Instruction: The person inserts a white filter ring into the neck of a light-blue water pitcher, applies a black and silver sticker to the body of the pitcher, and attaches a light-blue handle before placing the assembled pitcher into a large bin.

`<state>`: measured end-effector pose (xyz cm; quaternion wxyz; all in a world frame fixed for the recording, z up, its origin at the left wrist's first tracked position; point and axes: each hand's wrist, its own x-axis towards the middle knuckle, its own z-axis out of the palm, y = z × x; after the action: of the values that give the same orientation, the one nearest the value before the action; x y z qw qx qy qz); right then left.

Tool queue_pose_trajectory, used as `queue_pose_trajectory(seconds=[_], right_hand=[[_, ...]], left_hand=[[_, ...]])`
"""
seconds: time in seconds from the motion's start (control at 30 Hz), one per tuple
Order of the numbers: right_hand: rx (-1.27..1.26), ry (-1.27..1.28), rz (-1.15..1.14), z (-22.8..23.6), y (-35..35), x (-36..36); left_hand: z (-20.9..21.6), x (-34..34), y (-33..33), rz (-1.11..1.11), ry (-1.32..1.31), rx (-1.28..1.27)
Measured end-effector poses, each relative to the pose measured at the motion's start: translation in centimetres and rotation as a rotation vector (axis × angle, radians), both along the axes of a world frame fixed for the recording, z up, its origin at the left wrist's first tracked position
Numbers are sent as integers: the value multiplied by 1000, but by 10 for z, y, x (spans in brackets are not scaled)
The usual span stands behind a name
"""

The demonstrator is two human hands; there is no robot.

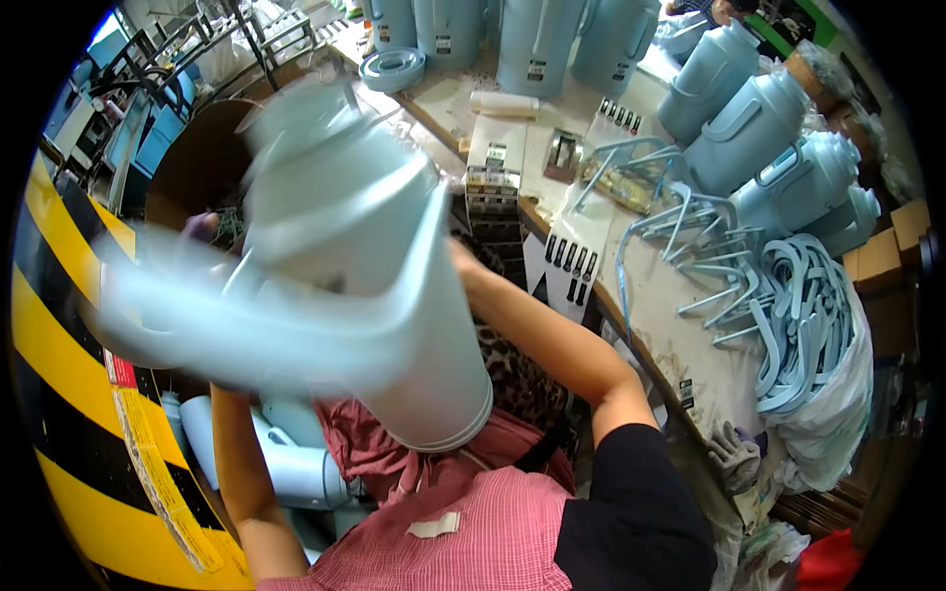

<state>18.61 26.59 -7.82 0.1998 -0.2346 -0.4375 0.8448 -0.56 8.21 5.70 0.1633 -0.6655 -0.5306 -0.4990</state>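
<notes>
A pale blue thermos jug (434, 364), smeared by motion, is raised and tilted close in front of me, its base over my lap. Its broad handle (276, 335) sweeps out to the left as a blur. My right hand (461, 264) is against the jug's far right side, holding it; the fingers are hidden behind the body. My left forearm (241, 463) rises behind the blurred handle, which hides most of that hand. A small purple patch (200, 228), perhaps a gloved fingertip, shows left of the jug.
Several blue jugs (537, 49) stand along the bench (680, 325). A bag of blue handles (808, 325), wire bails (709, 227), label sheets (572, 256) and a grey glove (734, 458) lie there. More jugs (296, 468) lie low left, beside a yellow-black striped panel (59, 325). A brown bin (192, 158) stands behind.
</notes>
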Motion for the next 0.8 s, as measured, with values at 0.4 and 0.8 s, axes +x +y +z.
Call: queue_pose_trajectory(seconds=[0.4, 0.8], right_hand=[[647, 304, -1059, 130, 245, 277], [570, -561, -1539, 27, 557, 330]], left_hand=[[-283, -30, -158, 220, -1186, -221], [-307, 14, -246, 698, -1183, -484]])
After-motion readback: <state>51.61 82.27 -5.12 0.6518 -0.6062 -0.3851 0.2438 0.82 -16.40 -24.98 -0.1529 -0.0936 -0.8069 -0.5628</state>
